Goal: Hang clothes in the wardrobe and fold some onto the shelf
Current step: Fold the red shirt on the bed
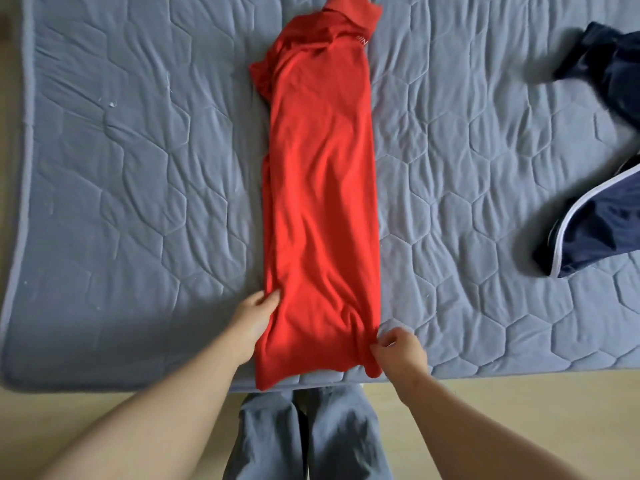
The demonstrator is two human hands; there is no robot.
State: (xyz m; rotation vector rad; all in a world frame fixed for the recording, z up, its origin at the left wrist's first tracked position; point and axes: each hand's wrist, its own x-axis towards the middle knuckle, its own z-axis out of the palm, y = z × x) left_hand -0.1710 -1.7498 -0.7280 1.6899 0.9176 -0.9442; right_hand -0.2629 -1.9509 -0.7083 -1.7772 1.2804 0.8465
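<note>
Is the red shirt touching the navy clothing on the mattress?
No, the red shirt lies as a long folded strip, with bare quilted mattress between it and the navy clothing at the right edge.

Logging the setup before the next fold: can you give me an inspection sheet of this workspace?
Surface: blue quilted mattress pad, wrinkled.
Job's things: red shirt folded into a long strip, collar at the far end.
Clutter: navy garment with white trim, at the right edge.
Hands: left hand at the shirt's near left edge, fingers hidden; right hand pinches its near right edge.
Cables: nothing seen.
Surroundings: pale floor; person's grey trousers below.
</note>
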